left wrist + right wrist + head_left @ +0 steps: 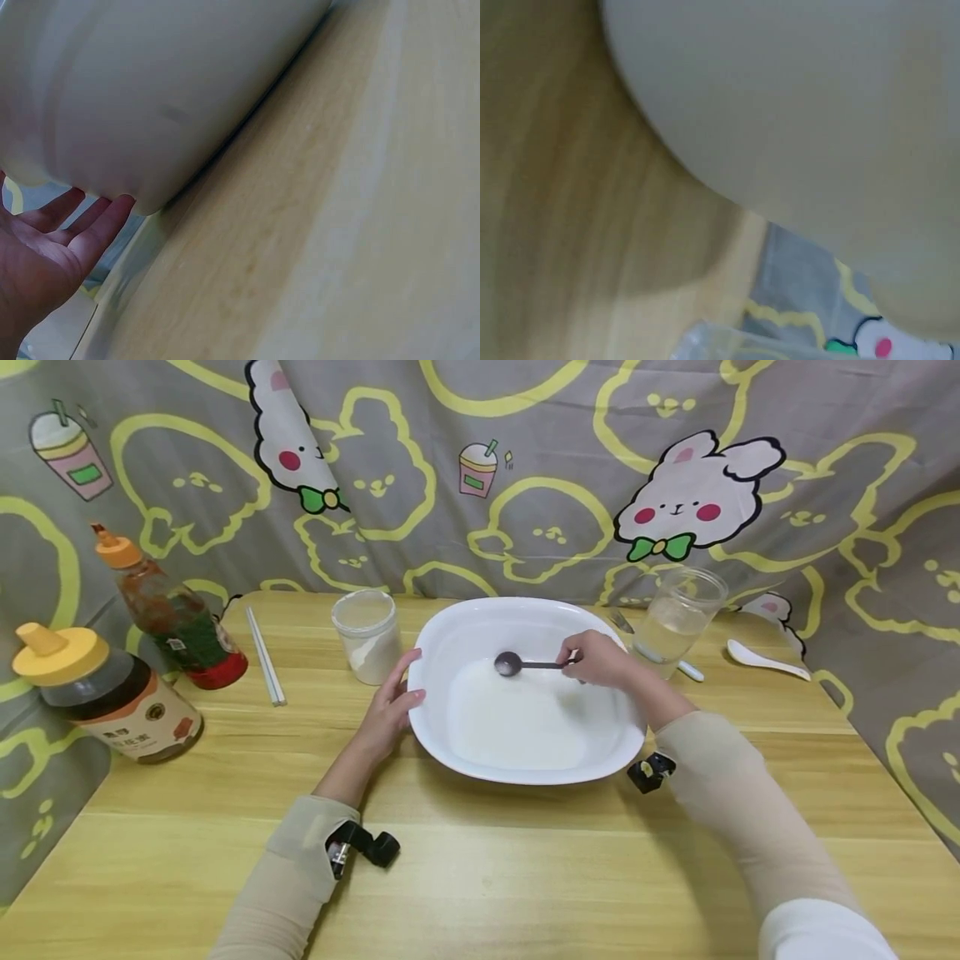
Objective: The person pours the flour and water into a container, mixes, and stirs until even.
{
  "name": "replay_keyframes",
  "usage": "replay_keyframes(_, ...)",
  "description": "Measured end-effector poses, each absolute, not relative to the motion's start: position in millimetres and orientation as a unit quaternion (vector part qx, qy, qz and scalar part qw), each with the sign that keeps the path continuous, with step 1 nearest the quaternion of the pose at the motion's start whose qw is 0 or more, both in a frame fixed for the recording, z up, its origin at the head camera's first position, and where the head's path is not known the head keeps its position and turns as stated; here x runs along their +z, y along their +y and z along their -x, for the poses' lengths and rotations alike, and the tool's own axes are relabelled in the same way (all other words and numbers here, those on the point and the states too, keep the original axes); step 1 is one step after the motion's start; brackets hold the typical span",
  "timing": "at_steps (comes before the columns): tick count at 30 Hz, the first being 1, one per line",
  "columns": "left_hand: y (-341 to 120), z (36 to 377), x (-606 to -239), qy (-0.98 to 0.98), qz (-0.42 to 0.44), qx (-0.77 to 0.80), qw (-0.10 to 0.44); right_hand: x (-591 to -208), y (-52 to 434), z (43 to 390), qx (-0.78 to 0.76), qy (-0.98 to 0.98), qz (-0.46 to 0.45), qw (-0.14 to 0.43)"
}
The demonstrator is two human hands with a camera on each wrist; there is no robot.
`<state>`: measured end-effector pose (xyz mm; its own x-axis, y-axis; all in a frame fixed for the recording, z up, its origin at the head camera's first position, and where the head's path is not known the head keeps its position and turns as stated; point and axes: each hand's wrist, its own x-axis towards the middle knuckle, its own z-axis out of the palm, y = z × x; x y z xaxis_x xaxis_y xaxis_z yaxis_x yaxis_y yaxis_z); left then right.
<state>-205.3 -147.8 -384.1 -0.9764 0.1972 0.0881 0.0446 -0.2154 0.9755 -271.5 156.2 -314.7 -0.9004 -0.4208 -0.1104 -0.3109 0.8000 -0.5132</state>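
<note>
A white oval basin (517,774) sits on the table with a whitish layer (517,722) across its bottom. My left hand (386,714) holds the basin's left side, thumb at the rim; in the left wrist view, fingertips (124,202) touch the outer wall. Over the basin, my right hand (600,660) pinches the handle of a dark spoon (507,663), whose bowl points left, low inside near the far wall. The basin wall (780,112) fills much of the right wrist view, where the right hand is out of sight.
Left of the basin stand a tub of white powder (367,639), chopsticks (265,656), a red-sauce bottle (176,618) and a yellow-capped jar (112,702). To its right are a clear jar of liquid (678,618), a blue-handled utensil (690,671) and a white spoon (768,660). A patterned curtain (525,460) hangs behind.
</note>
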Motion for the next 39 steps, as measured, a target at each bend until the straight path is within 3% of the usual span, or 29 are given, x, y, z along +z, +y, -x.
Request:
replay_keyframes(5,-147.3,205.1,-384.8,0.624,-0.096,0.774,0.051,-324.9,142.0,267.1,-0.316,0.916,0.197,0.151)
replay_keyframes(16,-146.5,202.7,-383.4,0.624,-0.094,0.775,0.050,-306.6,154.2,246.7,-0.286,0.855,0.337,0.270)
replay_keyframes(21,-145.3,203.2,-382.9,0.623,-0.096,0.775,0.047,-284.4,175.5,242.1,-0.216,0.882,0.339,0.248)
replay_keyframes(27,-145.8,204.1,-383.5,0.625,-0.096,0.773,0.049,-273.9,194.7,245.7,-0.160,0.925,0.294,0.179)
replay_keyframes(33,-145.5,204.5,-384.1,0.625,-0.099,0.773,0.048,-278.8,189.9,260.2,-0.145,0.951,0.245,0.118)
replay_keyframes(39,-146.3,204.9,-384.9,0.623,-0.099,0.775,0.048,-300.4,166.0,272.7,-0.226,0.937,0.238,0.120)
